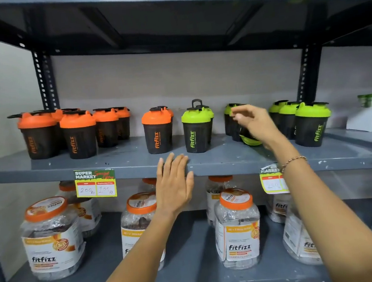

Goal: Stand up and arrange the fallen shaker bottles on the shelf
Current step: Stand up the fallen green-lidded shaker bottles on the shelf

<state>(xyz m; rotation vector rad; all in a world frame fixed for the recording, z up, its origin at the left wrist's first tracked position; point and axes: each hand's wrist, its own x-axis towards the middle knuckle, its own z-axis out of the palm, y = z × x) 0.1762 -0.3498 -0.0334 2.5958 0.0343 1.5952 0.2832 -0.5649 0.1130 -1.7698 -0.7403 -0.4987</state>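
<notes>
Just below right hand (256, 123) lies tipped green shaker (249, 138).

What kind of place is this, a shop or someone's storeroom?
Most likely a shop, or a mock-up of one. A metal shelf carries a "Super Market" price tag with two prices, rows of branded shaker bottles stand on it, and matching jars fill the shelf below.

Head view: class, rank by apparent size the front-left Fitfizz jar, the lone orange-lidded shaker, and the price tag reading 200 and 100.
1. Front-left Fitfizz jar, largest, though nearest the camera.
2. Lone orange-lidded shaker.
3. Price tag, about shaker width but shorter.
</notes>
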